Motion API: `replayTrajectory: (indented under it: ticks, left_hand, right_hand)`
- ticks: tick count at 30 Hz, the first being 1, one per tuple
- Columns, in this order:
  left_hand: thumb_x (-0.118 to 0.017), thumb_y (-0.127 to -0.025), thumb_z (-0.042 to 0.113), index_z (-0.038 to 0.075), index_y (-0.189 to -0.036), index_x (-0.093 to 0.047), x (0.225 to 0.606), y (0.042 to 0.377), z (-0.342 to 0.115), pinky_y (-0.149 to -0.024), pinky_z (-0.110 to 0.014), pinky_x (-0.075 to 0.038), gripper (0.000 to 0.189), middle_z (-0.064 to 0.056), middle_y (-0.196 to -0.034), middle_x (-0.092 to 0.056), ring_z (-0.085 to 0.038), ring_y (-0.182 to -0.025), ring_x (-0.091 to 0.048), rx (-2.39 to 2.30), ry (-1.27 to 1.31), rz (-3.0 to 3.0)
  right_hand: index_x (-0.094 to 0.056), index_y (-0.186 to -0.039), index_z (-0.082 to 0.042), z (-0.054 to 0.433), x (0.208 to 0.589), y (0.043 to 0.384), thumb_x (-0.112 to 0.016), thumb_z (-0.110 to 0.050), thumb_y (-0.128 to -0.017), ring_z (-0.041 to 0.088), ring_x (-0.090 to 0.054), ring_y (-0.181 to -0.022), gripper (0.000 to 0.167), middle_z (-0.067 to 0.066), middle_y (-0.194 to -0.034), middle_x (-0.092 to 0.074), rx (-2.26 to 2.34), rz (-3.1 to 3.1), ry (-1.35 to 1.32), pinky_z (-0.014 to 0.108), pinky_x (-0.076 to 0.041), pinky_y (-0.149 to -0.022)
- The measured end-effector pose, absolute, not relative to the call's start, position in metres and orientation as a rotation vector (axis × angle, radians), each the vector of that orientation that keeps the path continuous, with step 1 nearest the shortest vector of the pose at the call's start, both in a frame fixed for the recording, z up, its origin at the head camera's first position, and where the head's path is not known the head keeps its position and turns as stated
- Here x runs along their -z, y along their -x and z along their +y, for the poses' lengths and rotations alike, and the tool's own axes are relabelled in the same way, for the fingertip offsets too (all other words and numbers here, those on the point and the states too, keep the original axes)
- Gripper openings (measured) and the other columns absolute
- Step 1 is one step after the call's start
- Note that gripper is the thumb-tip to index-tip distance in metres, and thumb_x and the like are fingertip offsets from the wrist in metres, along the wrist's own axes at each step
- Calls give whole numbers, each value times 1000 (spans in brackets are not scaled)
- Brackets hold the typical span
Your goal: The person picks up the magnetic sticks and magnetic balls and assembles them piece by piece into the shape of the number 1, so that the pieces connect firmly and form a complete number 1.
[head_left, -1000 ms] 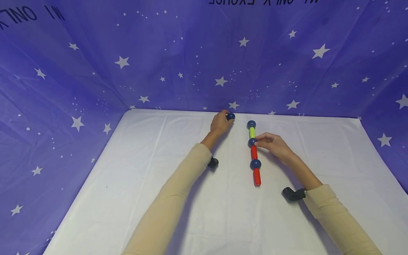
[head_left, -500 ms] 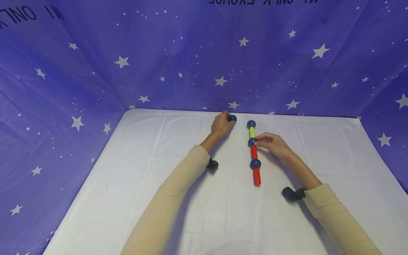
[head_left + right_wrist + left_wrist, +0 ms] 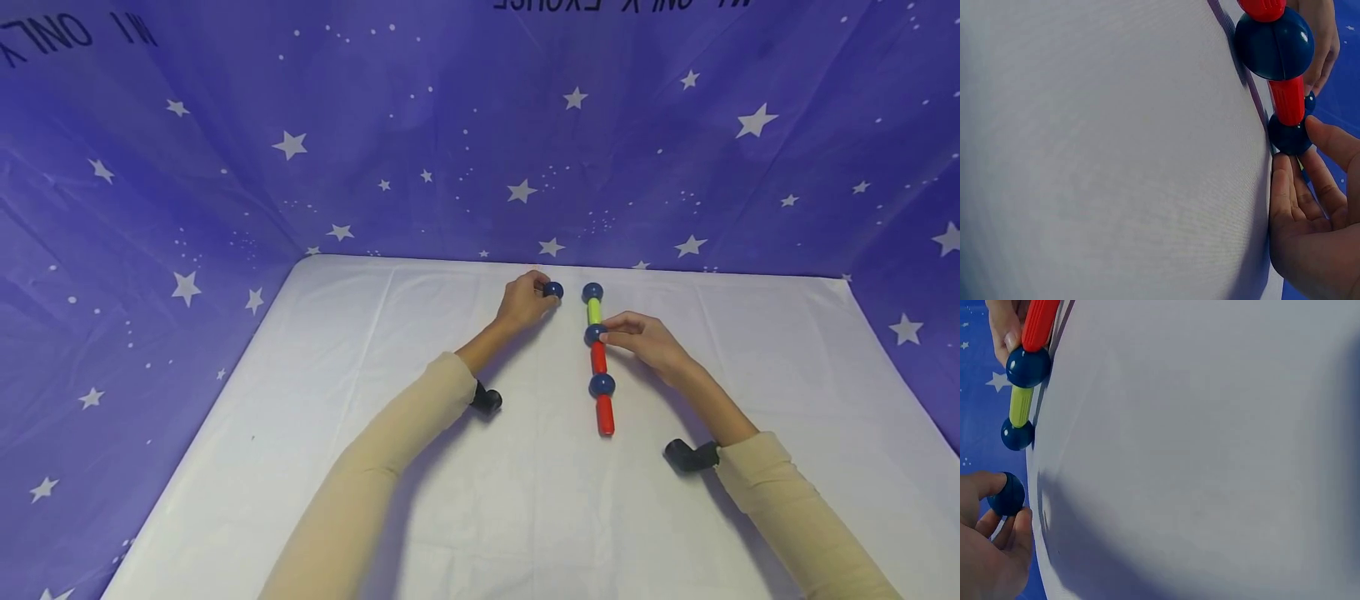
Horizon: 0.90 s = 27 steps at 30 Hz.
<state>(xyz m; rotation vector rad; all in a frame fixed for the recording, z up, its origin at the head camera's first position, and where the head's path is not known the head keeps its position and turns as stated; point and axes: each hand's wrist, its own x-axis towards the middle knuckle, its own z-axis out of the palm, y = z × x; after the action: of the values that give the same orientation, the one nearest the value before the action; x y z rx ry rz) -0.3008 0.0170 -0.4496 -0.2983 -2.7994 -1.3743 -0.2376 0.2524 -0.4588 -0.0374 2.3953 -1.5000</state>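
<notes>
A chain of blue balls and short rods lies on the white table, running from far to near. From its far end come a blue ball (image 3: 592,292), a yellow-green rod (image 3: 594,312), a middle blue ball (image 3: 595,334), a red rod (image 3: 598,359), another blue ball (image 3: 602,384) and a near red rod (image 3: 605,415). My right hand (image 3: 651,343) pinches the middle ball between thumb and fingers. Left of the chain's far end, my left hand (image 3: 525,302) holds a loose blue ball (image 3: 1007,494) between thumb and fingertips, apart from the chain.
The white cloth-covered table (image 3: 465,500) ends at a purple star-patterned curtain (image 3: 420,142) behind and at the sides. Black wrist-worn devices show at the left cuff (image 3: 487,401) and the right cuff (image 3: 690,456).
My left hand has moved right and slightly nearer with the loose blue ball, closing the distance to the chain's far end. My right hand and the chain stay in place.
</notes>
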Motion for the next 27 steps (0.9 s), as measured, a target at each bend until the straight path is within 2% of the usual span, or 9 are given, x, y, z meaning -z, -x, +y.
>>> replayTrajectory:
  ticks: [5, 10, 18, 27]
  left_hand:
    - [-75, -89, 15, 1, -123, -65, 447, 289, 11, -85, -23, -50, 38, -12, -115, -71, -16, -97, -70, 1454, 336, -2793]
    - [-75, -90, 17, 1, -123, -67, 446, 277, 7, -82, -21, -51, 37, -10, -113, -72, -16, -99, -69, 1474, 390, -2802]
    - [-76, -89, 14, 1, -123, -68, 445, 256, 4, -81, -19, -52, 38, -12, -117, -71, -18, -105, -68, 1606, 450, -2769]
    - [-78, -88, 15, 2, -122, -69, 443, 232, 3, -81, -20, -53, 38, -9, -113, -72, -15, -103, -68, 1712, 447, -2765]
  right_hand:
    - [-62, -128, -1, 251, 458, 237, -71, -27, -93, 40, -40, -133, 44, 22, -131, -60, 1501, 2398, 41, 57, -32, -102]
    - [-61, -129, -1, 251, 456, 236, -71, -27, -93, 40, -40, -132, 45, 22, -132, -60, 1497, 2402, 50, 58, -32, -101]
    - [-61, -127, 0, 255, 461, 237, -72, -26, -93, 38, -44, -127, 45, 20, -124, -66, 1521, 2396, 63, 50, -33, -98]
    - [-60, -129, 1, 254, 461, 237, -72, -26, -93, 38, -44, -128, 46, 19, -123, -66, 1532, 2384, 77, 49, -33, -97]
